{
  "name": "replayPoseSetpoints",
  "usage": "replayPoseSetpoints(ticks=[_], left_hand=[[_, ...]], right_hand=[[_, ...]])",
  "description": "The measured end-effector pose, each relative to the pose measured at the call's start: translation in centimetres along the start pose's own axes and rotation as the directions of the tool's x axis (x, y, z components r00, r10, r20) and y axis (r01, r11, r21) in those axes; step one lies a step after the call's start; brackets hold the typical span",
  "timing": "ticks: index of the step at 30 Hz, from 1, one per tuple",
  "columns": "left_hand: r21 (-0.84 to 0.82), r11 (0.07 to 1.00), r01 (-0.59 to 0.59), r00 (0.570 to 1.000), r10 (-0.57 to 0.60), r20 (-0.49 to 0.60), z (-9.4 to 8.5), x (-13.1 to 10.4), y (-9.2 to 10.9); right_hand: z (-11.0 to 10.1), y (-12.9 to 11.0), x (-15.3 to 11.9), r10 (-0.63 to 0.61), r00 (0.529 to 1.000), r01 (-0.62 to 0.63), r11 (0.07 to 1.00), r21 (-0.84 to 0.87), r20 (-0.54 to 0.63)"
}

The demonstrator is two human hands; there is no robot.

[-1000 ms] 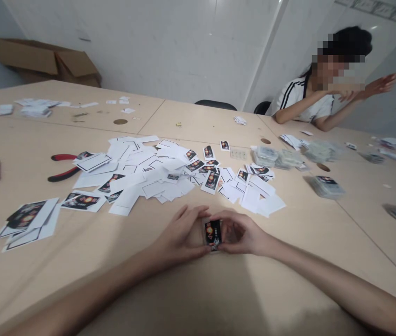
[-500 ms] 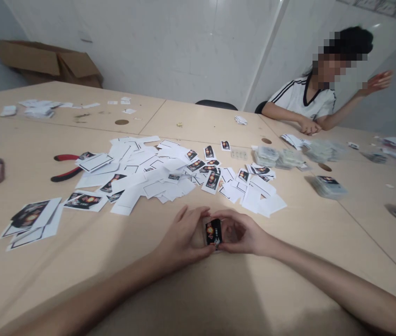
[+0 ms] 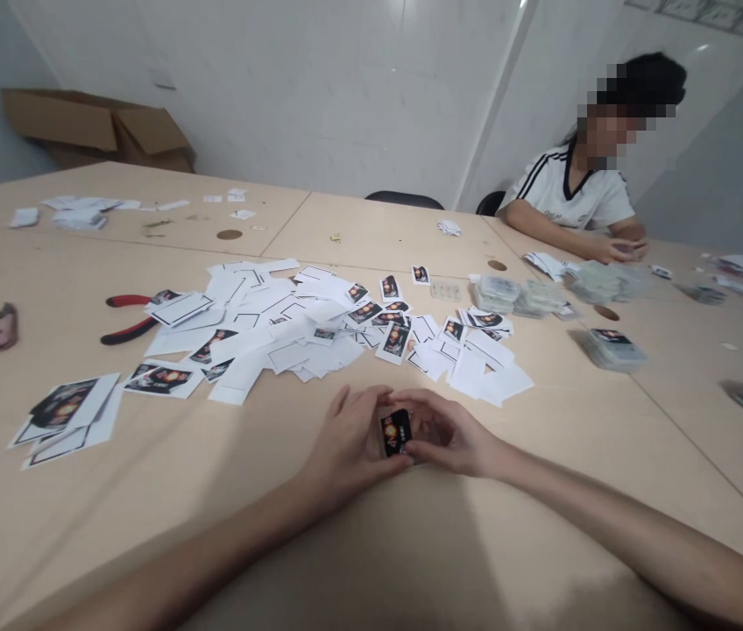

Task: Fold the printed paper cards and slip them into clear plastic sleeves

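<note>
Close to the table's front, a small clear plastic case (image 3: pixel 421 431) with a black printed card (image 3: pixel 395 433) on it is held between both hands. My left hand (image 3: pixel 345 443) wraps its left side, thumb along the near edge. From the right, my right hand (image 3: pixel 460 436) curls around the case, its thumb pressing on the card near its lower right corner. The fingers hide much of the case. Just beyond the hands lies a loose pile of white and black-printed cards (image 3: pixel 312 350), with a smaller group of cards (image 3: pixel 486 359) to its right.
Red-and-black handled pliers (image 3: pixel 128 331) lie left of the pile, partly under cards. More printed cards (image 3: pixel 73 412) rest nearer on the left. Stacked clear cases (image 3: pixel 612 350) stand on the right. Across the table (image 3: pixel 319 578) sits a person (image 3: pixel 582 197); a cardboard box (image 3: pixel 75 123) is behind.
My right thumb has shifted up onto the card's face. The person across has lowered a raised hand to the table, bringing both hands together. The view has shifted slightly.
</note>
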State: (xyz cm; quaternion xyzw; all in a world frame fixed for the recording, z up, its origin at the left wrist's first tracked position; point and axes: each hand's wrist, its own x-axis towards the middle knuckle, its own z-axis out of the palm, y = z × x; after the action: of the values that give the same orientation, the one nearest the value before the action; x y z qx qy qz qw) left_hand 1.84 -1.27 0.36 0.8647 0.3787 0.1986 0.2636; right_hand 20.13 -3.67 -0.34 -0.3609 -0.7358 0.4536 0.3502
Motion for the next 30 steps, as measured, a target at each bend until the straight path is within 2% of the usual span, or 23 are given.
replayPoseSetpoints(ticks=[6, 11, 17, 21, 30], left_hand=[[-0.023, 1.000, 0.007, 1.000, -0.007, -0.021, 0.0, -0.2, 0.9], [0.037, 0.999, 0.022, 0.999, -0.020, -0.043, 0.4, -0.3, 1.0], [-0.026, 0.999, -0.028, 0.999, 0.029, 0.045, -0.2, -0.2, 0.0], [-0.060, 0.997, -0.038, 0.997, 0.042, 0.069, -0.5, -0.1, -0.5], [-0.075, 0.997, -0.028, 0.998, 0.033, 0.059, 0.2, -0.2, -0.1]], right_hand=[[0.0, -0.4, 0.1, 0.001, 1.000, -0.001, 1.000, -0.016, 0.004], [0.0, -0.4, 0.0, -0.024, 1.000, 0.024, 0.998, -0.050, -0.009], [0.0, -0.5, -0.1, -0.039, 0.999, 0.039, 0.991, -0.129, 0.006], [0.1, -0.3, -0.1, -0.015, 0.999, 0.011, 0.995, -0.099, -0.045], [0.5, -0.2, 0.3, 0.121, 0.976, -0.120, 0.993, 0.018, -0.180]])
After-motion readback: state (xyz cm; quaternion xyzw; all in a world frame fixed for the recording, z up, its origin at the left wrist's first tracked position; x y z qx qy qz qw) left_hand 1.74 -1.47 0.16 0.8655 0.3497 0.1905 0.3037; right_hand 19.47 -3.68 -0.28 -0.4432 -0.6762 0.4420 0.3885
